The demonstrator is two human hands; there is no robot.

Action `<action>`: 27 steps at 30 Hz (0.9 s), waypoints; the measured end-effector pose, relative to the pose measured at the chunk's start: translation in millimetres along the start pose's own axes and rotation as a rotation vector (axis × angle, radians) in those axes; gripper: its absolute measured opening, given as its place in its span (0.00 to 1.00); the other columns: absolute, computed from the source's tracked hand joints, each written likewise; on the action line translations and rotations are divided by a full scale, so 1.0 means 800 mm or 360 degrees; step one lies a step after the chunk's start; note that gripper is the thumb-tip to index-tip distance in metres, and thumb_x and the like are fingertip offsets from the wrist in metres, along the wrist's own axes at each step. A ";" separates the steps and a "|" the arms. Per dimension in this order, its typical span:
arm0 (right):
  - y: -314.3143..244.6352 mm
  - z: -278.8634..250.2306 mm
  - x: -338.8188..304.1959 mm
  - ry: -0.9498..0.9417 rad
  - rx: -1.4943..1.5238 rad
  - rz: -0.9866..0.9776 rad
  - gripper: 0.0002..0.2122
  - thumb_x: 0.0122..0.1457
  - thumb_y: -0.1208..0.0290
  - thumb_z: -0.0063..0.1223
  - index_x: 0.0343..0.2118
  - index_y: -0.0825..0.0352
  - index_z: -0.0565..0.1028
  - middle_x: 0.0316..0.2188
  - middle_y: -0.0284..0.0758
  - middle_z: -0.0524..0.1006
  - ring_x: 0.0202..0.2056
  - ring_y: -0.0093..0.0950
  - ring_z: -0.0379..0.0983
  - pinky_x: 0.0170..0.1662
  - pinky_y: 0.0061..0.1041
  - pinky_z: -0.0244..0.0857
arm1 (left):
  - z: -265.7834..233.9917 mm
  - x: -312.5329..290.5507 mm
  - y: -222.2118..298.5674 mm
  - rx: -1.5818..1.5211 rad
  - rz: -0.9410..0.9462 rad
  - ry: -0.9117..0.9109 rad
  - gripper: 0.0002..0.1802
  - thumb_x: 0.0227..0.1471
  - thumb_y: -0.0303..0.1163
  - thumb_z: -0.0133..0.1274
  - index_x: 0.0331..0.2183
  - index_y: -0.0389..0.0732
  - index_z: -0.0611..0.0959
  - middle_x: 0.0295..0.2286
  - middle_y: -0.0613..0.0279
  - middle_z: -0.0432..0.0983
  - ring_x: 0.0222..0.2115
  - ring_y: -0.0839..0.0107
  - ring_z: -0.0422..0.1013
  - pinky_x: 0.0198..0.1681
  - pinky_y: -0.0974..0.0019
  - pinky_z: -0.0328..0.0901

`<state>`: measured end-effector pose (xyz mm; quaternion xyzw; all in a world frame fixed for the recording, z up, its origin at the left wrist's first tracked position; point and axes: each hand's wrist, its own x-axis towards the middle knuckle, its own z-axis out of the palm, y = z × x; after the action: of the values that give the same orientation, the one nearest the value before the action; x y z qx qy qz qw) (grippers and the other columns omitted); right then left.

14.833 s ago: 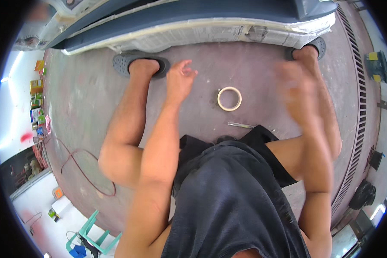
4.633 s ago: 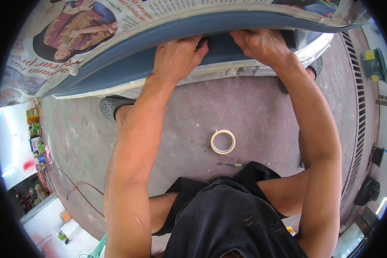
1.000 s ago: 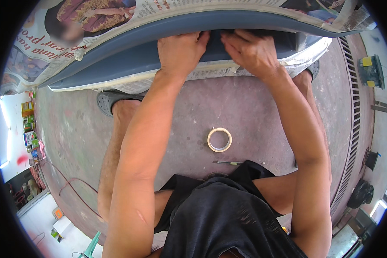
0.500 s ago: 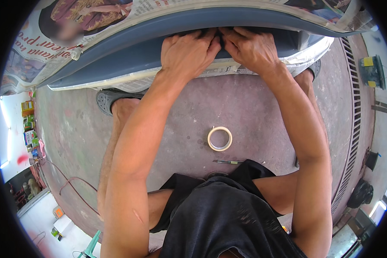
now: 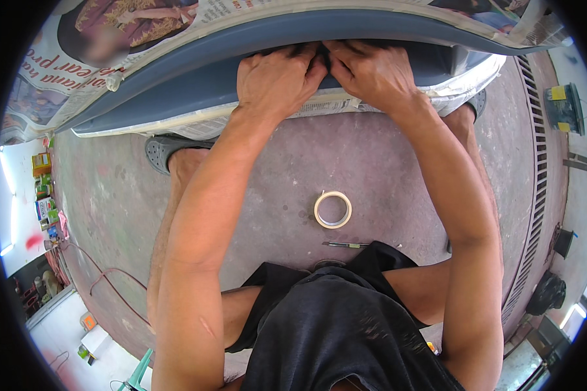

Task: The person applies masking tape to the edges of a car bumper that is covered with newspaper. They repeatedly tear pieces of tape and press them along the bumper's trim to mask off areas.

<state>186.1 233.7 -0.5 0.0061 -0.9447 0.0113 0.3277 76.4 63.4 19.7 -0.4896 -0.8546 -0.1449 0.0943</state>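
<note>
A blue-grey curved panel [image 5: 169, 94], likely part of a vehicle body, spans the top of the view. Printed newspaper [image 5: 32, 98] and pale masking tape cover the areas around it. Under its overhanging upper edge, my left hand [image 5: 274, 79] and my right hand [image 5: 375, 73] reach side by side into the dark recess. Both have curled fingers, with thumbs turned toward each other and close together. The fingertips are hidden in the recess, along with whatever they pinch. On the floor between my legs lie a masking tape roll [image 5: 332, 225] and a slim cutter knife [image 5: 346, 245].
My clog-shod feet [image 5: 160, 153] stand either side, close to the papered lower edge. A slotted drain grate [image 5: 539, 163] runs along the right. At the left, a thin hose [image 5: 114, 270] trails over the concrete floor [image 5: 385, 176], with several boxes [image 5: 42, 166] beyond.
Both hands have shifted slightly left along the recess, still curled and close together. The tape roll and cutter knife have stayed in place.
</note>
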 end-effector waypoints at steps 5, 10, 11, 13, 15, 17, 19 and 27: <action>-0.004 0.002 0.006 -0.0075 -0.0089 0.0032 0.14 0.62 0.63 0.57 0.48 0.59 0.85 0.32 0.35 0.86 0.27 0.35 0.83 0.30 0.36 0.78 | 0.000 0.001 -0.001 0.0039 0.0028 0.0007 0.23 0.60 0.49 0.53 0.52 0.53 0.88 0.39 0.56 0.87 0.36 0.54 0.84 0.44 0.50 0.76; 0.009 -0.003 -0.005 -0.0082 -0.0125 0.0089 0.15 0.60 0.63 0.58 0.48 0.59 0.85 0.31 0.35 0.86 0.27 0.37 0.83 0.31 0.39 0.78 | 0.004 0.000 -0.004 0.0051 0.0052 0.0096 0.23 0.61 0.49 0.52 0.52 0.53 0.88 0.38 0.56 0.88 0.36 0.54 0.84 0.45 0.50 0.76; 0.013 -0.007 -0.010 -0.0119 -0.0140 0.0120 0.16 0.60 0.62 0.58 0.49 0.58 0.85 0.32 0.35 0.86 0.27 0.38 0.83 0.31 0.39 0.78 | 0.004 -0.001 -0.004 0.0057 0.0038 0.0095 0.23 0.61 0.49 0.52 0.52 0.53 0.88 0.38 0.56 0.88 0.36 0.54 0.84 0.45 0.50 0.76; 0.023 -0.015 -0.021 -0.0185 -0.0168 0.0182 0.16 0.60 0.62 0.59 0.49 0.58 0.85 0.33 0.35 0.86 0.28 0.39 0.83 0.31 0.40 0.79 | 0.004 -0.001 -0.005 0.0055 0.0010 0.0080 0.23 0.61 0.49 0.52 0.52 0.53 0.88 0.38 0.56 0.88 0.36 0.54 0.84 0.45 0.50 0.76; 0.034 -0.019 -0.030 -0.0146 -0.0178 0.0217 0.16 0.60 0.61 0.59 0.49 0.57 0.85 0.34 0.35 0.86 0.28 0.39 0.83 0.32 0.40 0.79 | 0.003 -0.001 -0.006 0.0064 -0.0008 0.0074 0.23 0.61 0.49 0.53 0.52 0.53 0.88 0.39 0.56 0.88 0.36 0.54 0.84 0.45 0.50 0.76; 0.038 -0.020 -0.033 -0.0133 -0.0176 0.0247 0.16 0.61 0.61 0.59 0.50 0.57 0.85 0.35 0.35 0.86 0.29 0.39 0.83 0.32 0.40 0.79 | 0.002 0.000 -0.005 0.0084 -0.0014 0.0076 0.23 0.60 0.50 0.53 0.51 0.53 0.88 0.39 0.57 0.88 0.37 0.55 0.84 0.45 0.50 0.76; 0.036 -0.023 -0.032 -0.0144 -0.0146 0.0266 0.16 0.61 0.60 0.58 0.50 0.56 0.85 0.37 0.35 0.86 0.30 0.40 0.83 0.33 0.40 0.79 | 0.007 -0.001 -0.004 0.0044 0.0063 0.0156 0.23 0.60 0.50 0.53 0.52 0.53 0.88 0.39 0.57 0.88 0.38 0.55 0.83 0.46 0.50 0.76; 0.027 -0.012 -0.021 -0.0090 -0.0123 0.0171 0.13 0.61 0.60 0.60 0.47 0.54 0.86 0.36 0.36 0.86 0.29 0.39 0.84 0.34 0.41 0.79 | 0.011 0.007 0.005 0.0102 0.0081 0.0122 0.22 0.60 0.50 0.53 0.51 0.56 0.89 0.39 0.58 0.88 0.40 0.55 0.83 0.47 0.50 0.75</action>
<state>204.5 255.9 -3.9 -0.0568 -0.9523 -0.0079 0.2998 76.7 72.8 13.9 -0.5019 -0.8419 -0.1336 0.1464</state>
